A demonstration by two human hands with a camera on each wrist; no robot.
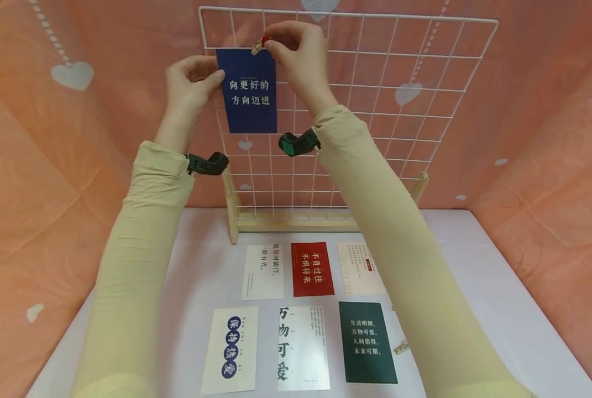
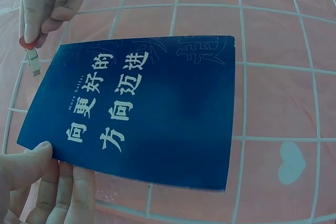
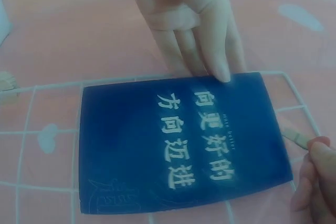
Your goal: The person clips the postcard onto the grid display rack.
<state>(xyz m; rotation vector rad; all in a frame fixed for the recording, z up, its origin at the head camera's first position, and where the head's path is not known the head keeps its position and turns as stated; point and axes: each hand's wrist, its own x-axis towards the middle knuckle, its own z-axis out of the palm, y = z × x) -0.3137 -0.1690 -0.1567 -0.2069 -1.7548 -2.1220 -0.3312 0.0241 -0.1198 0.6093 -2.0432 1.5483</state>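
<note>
A dark blue card [image 1: 250,113] with white Chinese lettering stands upright before the upper left of a white wire grid [image 1: 360,52]. My left hand [image 1: 188,88] pinches the card by its left edge, thumb in front and fingers behind, as the left wrist view shows. At the card's top edge my right hand [image 1: 303,61] pinches a small wooden clip [image 1: 257,48] with a red piece on it. In the right wrist view the clip [image 3: 295,137] lies right beside the card's edge, its tip pointing toward the card.
The grid stands on a wooden base [image 1: 296,225] on a white table. In front lie several cards, among them a red card [image 1: 313,287], a dark green card [image 1: 369,365] and a white card [image 1: 226,381]. Another wooden clip [image 1: 401,347] rests by the right sleeve. Pink cloth [image 1: 539,110] hangs around.
</note>
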